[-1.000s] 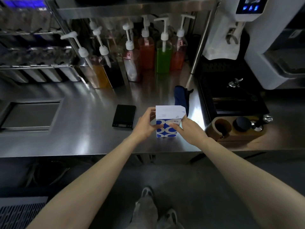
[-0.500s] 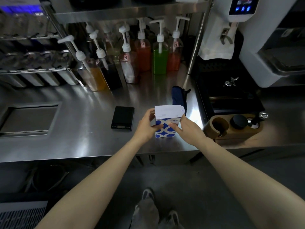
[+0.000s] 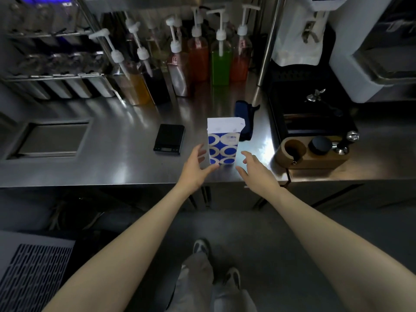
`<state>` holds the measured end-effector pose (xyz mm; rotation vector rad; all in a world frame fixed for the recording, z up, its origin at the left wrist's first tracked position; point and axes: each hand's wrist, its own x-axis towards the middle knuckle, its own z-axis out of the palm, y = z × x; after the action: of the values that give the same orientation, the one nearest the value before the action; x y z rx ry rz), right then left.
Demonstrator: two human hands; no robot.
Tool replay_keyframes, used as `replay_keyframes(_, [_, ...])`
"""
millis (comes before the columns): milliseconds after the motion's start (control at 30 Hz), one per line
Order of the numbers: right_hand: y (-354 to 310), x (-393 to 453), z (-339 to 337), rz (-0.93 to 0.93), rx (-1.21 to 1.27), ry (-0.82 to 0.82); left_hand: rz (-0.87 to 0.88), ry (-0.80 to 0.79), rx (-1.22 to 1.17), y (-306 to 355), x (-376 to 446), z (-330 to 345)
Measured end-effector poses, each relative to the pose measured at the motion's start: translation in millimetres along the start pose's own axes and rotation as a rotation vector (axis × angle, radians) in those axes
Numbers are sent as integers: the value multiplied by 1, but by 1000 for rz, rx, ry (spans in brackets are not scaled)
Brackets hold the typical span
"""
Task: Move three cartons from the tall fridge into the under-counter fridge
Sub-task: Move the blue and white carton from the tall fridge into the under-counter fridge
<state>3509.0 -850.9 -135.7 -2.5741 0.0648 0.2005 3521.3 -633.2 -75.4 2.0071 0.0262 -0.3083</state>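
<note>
A white carton with blue ovals [image 3: 223, 141] stands upright on the steel counter [image 3: 117, 158], near its front edge. My left hand [image 3: 195, 169] hovers just left of and in front of the carton, fingers spread and relaxed, holding nothing. On the other side my right hand [image 3: 256, 171] is likewise spread and a little apart from the carton. Only this one carton is in view. No fridge door shows clearly; dark cabinet fronts [image 3: 236, 197] lie under the counter.
A black scale [image 3: 169, 140] lies left of the carton and a blue cloth [image 3: 245, 119] behind it. Several pump bottles [image 3: 220, 61] line the back. A wooden tamper stand [image 3: 311, 152] and black knock box [image 3: 313, 115] sit right; a recessed lid [image 3: 53, 138] left.
Both hands held the carton on the counter before. They have now let go and drawn back toward me, fingers spread; the carton stays standing.
</note>
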Motion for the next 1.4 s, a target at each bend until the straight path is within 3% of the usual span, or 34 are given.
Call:
replay_keyframes(233, [-11,-28,19,-60,29,-20,-43,16,-3,-24,-29,6])
replay_keyframes(700, [-45,-79,103,72,170,-50,-84,-20,-9,-121,-63,2])
replay_keyframes(1133, [-59,-86,201,250,308,27,-103,-75,-123,-220,-47,6])
replay_keyframes(1400, [-49,-59,252,226,324,-3,-107,-51,-122,-270,-22,19])
